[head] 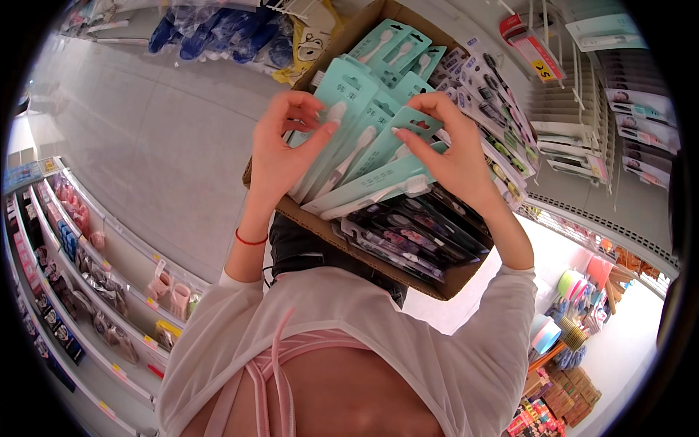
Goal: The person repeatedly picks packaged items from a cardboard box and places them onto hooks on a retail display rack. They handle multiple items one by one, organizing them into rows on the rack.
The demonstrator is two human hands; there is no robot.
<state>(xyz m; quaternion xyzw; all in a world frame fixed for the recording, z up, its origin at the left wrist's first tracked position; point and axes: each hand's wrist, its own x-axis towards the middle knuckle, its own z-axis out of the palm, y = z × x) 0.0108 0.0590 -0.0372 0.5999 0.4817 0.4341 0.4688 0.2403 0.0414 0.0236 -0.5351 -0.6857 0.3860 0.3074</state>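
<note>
An open cardboard box (377,262) in front of my body holds several carded toothbrushes. My left hand (286,145) is at the left edge of a mint-green toothbrush pack (349,82), its thumb over the pack's front and its fingers curled beside the edge. Whether it grips the pack cannot be told. My right hand (456,145) has its thumb and fingers around the hanger-hole end of another mint-green toothbrush pack (377,155). A further green pack (371,191) lies slanted across the others below my right hand.
Dark toothbrush packs (415,235) fill the box's near side; clear-fronted packs (491,98) lie along its right. Pegboard hooks with hanging packs (573,147) stand at right. Bagged blue slippers (218,35) lie beyond the box. Stocked shelves (109,262) line the left.
</note>
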